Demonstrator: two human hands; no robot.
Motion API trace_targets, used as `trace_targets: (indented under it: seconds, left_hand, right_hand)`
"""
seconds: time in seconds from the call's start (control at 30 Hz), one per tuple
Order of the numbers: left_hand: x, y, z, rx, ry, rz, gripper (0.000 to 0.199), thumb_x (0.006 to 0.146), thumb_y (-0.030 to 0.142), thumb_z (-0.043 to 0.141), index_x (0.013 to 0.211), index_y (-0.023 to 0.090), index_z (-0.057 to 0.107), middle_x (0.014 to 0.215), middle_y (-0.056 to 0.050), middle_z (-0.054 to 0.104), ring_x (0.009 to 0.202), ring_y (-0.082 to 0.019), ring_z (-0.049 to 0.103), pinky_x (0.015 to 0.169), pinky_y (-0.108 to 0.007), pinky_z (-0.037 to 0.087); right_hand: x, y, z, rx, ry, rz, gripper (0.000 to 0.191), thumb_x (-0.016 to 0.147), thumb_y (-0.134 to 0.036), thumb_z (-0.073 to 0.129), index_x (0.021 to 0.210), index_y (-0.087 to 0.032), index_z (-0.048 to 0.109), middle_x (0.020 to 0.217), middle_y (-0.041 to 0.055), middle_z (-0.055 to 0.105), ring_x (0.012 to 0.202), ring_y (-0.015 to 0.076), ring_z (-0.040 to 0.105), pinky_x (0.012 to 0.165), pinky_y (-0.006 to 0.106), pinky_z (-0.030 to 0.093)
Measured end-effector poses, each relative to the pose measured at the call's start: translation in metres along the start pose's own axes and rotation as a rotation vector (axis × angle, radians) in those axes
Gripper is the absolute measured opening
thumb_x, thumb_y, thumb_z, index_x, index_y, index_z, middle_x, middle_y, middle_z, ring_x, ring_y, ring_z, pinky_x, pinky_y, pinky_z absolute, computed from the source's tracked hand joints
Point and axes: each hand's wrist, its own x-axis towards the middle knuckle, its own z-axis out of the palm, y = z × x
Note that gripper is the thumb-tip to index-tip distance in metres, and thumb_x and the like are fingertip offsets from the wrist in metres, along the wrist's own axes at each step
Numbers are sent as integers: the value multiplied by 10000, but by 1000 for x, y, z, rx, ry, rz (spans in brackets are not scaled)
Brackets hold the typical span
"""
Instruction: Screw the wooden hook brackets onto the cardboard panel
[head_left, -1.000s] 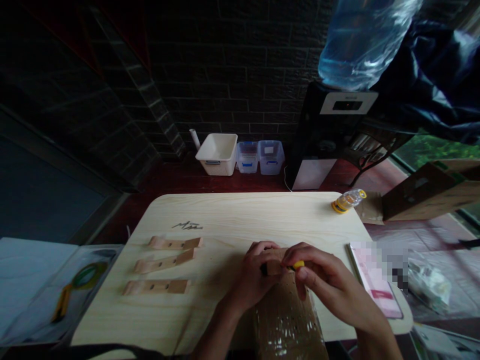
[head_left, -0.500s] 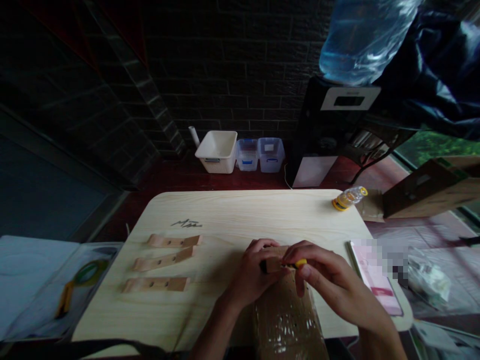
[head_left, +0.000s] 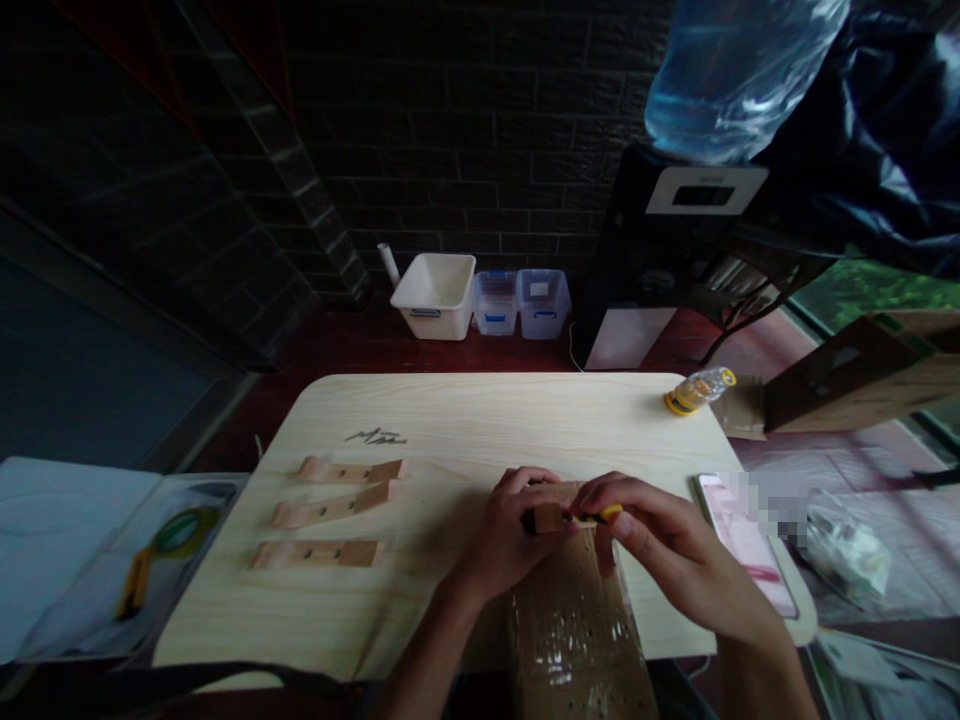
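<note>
"What do your fingers have?"

"My left hand [head_left: 499,535] is closed around a small tan piece [head_left: 550,517], dark at its left end. My right thumb and forefinger meet in a pinch on a yellow-ended tool [head_left: 611,512]; the other fingers of my right hand [head_left: 671,560] curl loosely below. Its working end, against the piece, is too small to make out."

"Where's the piece?"

"Lower centre of the frame, above the far end of a tape-wrapped cardboard box [head_left: 562,610]. I'd judge the box serves as a rest, and my left grip as a steadying one. Small holes dot its top."

"And around that?"

"Three tan strips [head_left: 322,554] at centre left, each with two dark spots, spread apart on the pale wooden table [head_left: 465,415], likely so each can be picked up singly. Dark slivers [head_left: 375,437] lie above them. A clear bottle [head_left: 701,388] with a yellow cap stands at the table's upper right corner, perhaps to be out of my way; a phone or tablet [head_left: 750,550] lies at lower right."

"Any writing?"

"None I can read. The screen is partly pixelated, and the water dispenser [head_left: 705,190] at upper right has only tiny marks."
</note>
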Motion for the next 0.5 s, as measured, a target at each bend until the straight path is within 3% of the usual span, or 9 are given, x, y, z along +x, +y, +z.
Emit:
trace_targets:
  seconds: [0.27, 0.4, 0.5]
  left_hand:
    - [1, -2, 1, -13, 7, 9, 217, 859, 414, 713, 1018, 273, 758, 1206, -57, 647, 1160, -242, 582, 1031, -413, 470]
    - [-1, 0, 2, -10, 32, -5, 193, 833, 400, 728, 953, 253, 763, 1195, -59, 649, 1133, -246, 591, 1005, -415, 487]
    - [-3, 2, 4, -4, 63, -17, 176, 818, 391, 742, 913, 245, 770, 1175, -58, 656, 1114, -241, 601, 995, -408, 497]
  right_hand:
    - [1, -10, 5, -153, 23, 7, 235, 1032, -315, 484, 1200, -227, 623, 1041, 65, 695, 773, 148, 672, 754, 328, 555]
    - [6, -42, 6, -528, 10, -13, 261, 1009, -276, 510, 1249, -246, 606, 1099, 63, 690, 913, 170, 677, 789, 308, 547]
    - [12, -65, 1, -929, -108, -32, 233, 994, -221, 507, 1197, -226, 621, 1076, 59, 687, 860, 169, 679, 733, 295, 520]
